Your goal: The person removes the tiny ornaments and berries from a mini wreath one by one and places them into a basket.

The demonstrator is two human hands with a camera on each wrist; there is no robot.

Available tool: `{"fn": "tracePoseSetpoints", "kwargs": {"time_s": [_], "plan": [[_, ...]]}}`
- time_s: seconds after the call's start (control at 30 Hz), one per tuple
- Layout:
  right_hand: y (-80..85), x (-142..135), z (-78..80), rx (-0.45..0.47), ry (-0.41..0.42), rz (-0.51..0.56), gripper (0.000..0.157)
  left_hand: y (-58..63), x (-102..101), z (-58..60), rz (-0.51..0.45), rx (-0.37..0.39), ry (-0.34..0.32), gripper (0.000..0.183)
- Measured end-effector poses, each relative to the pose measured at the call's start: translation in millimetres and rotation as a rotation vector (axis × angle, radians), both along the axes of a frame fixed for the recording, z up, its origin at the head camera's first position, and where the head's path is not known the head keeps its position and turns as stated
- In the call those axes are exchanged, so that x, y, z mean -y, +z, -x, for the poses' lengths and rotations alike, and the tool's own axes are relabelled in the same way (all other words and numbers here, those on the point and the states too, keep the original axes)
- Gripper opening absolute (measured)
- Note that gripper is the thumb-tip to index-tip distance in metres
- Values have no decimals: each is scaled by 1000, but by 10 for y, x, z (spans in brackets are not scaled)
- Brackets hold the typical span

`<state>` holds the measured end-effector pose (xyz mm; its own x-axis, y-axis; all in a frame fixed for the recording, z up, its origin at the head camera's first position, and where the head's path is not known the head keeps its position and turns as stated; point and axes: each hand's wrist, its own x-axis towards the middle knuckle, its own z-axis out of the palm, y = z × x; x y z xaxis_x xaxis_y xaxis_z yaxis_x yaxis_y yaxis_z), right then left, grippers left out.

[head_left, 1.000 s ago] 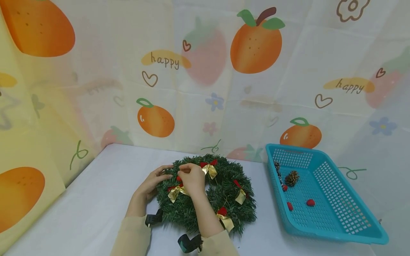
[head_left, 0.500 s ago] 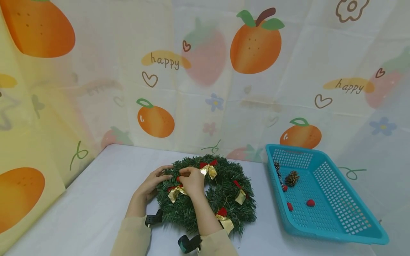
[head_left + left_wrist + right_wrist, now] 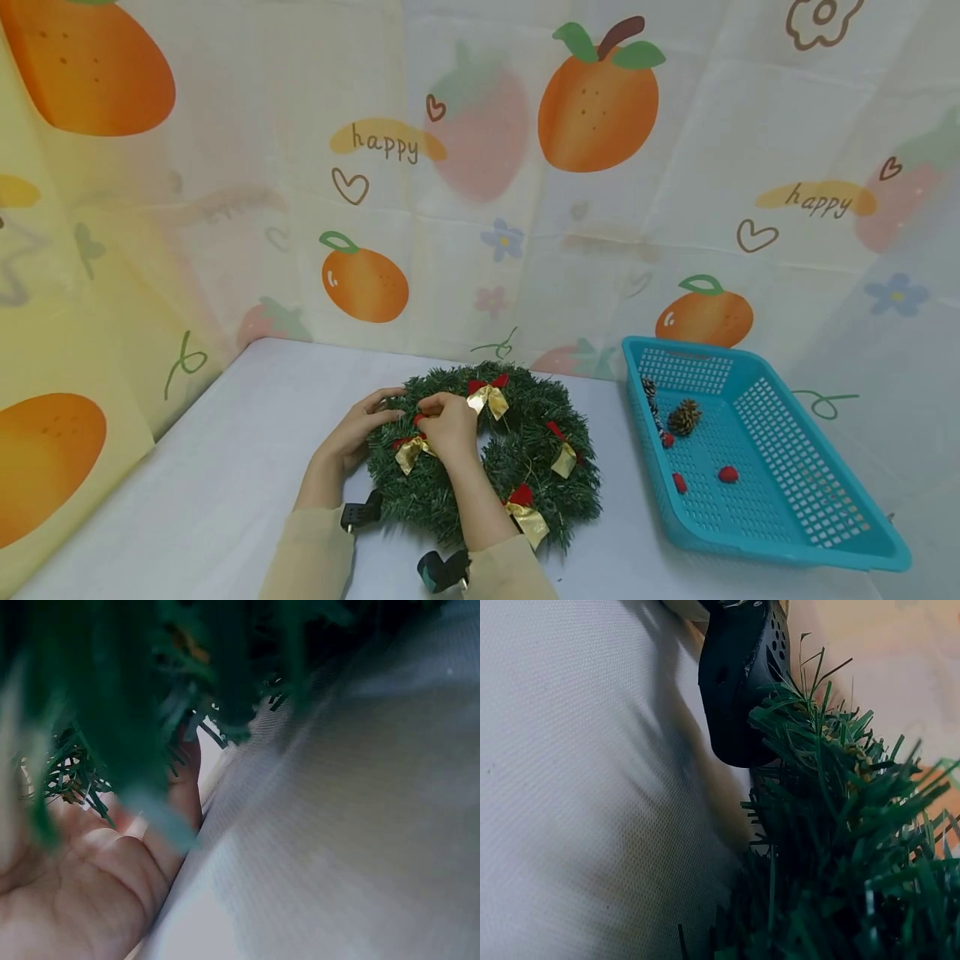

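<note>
A green artificial pine wreath (image 3: 427, 510) lies on the white table, bearing several red-and-gold bows, such as the one (image 3: 489, 397) at its back. My left hand (image 3: 352, 435) grips the wreath's left rim, fingers over the top; in the left wrist view its palm (image 3: 97, 892) is partly covered by green needles. Above the left bow (image 3: 411, 455), my right hand (image 3: 452, 432) pinches a small red ball (image 3: 419, 419) against the greenery. The fingers mostly hide the ball. In the right wrist view only needles (image 3: 840, 847) and tablecloth show beside the other wrist's black camera (image 3: 742, 690).
To the right stands a blue plastic basket (image 3: 832, 557) with perforated walls. Inside it are a pine cone (image 3: 684, 417), more cones along the left wall and a few red pieces, one a red ball (image 3: 727, 474). A fruit-print cloth (image 3: 465, 250) hangs behind the table.
My right hand has shifted slightly down and left over the wreath, its fingers lower at the red ball. The left hand, wreath and basket stay put.
</note>
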<state>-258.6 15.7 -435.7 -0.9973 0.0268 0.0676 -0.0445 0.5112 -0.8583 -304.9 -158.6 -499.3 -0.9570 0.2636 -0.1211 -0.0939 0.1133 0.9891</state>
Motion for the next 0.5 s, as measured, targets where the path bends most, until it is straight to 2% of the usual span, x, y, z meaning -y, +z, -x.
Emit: {"fn": "tracePoseSetpoints", "kwargs": {"time_s": [0.23,0.5], "plan": [[-19,19,13,-12,-15,-32,15,5,6,-5,-7,9,15,53],[-48,29,32,-15,-14,-52,16,1,11,-2,24,-21,-9,55]]}}
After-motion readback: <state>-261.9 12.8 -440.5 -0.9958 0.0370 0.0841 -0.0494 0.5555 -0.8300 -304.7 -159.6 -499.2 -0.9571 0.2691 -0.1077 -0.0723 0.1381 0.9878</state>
